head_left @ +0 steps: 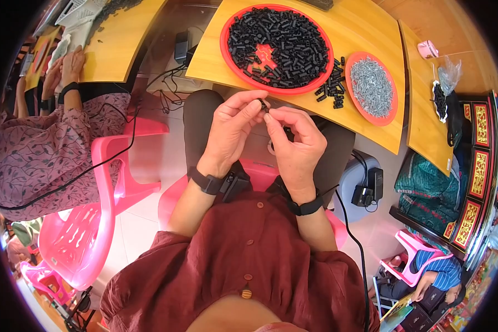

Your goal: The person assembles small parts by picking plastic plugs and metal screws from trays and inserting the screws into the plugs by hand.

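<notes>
Over my lap, in front of the table edge, my left hand (229, 130) and my right hand (297, 141) meet at the fingertips. Thumb and forefinger of each are pinched on one small dark plastic piece (264, 105), mostly covered by the fingers. Another black bit seems to show by the curled fingers of my right hand, too small to make out. Just beyond lies a big round red tray (225, 52) heaped with short black tubular plastic parts (293, 50). To its right, a smaller orange-red plate (379, 118) holds a pile of small silvery metal pieces (372, 86).
Loose black parts (332, 88) lie on the yellow table (365, 33) between tray and plate. At the left another person (61, 144) works at a second table, by a pink chair (77, 243). Black cables (174, 83) hang nearby. A grey-blue stool (351, 180) stands at my right.
</notes>
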Demonstrator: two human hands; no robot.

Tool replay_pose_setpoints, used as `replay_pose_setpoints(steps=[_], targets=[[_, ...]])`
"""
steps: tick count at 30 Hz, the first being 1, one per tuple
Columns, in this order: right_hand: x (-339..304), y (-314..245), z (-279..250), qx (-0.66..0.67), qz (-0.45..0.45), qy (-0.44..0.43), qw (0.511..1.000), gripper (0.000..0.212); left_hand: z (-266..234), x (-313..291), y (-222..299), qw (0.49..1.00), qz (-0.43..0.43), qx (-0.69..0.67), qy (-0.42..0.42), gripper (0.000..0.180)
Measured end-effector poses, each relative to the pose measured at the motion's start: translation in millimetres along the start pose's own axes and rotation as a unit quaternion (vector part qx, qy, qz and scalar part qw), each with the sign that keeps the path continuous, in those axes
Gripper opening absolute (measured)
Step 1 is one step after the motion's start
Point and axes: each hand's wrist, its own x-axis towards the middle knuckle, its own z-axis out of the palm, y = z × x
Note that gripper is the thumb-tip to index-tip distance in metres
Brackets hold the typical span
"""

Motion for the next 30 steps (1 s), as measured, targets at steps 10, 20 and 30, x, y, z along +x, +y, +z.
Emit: replay_pose_setpoints(steps=[10,20,30], targets=[[2.5,0.1,2.8,-0.014,-0.004,0.007,1.0,0.012,3.0,1.0,0.1,0.998,0.028,0.053,0.003,0.022],[4.5,-3.6,2.5,-0.06,-0.062,0.0,0.996,0.012,5.8,0.1,6.3,0.99,0.061,0.127,0.0,0.022],[5.7,-6.0,-1.0,0.053,0.055,-0.011,0.997,0.009,6.5,-0.8,-1.8,0.998,0.037,0.037,-0.021,0.023]])
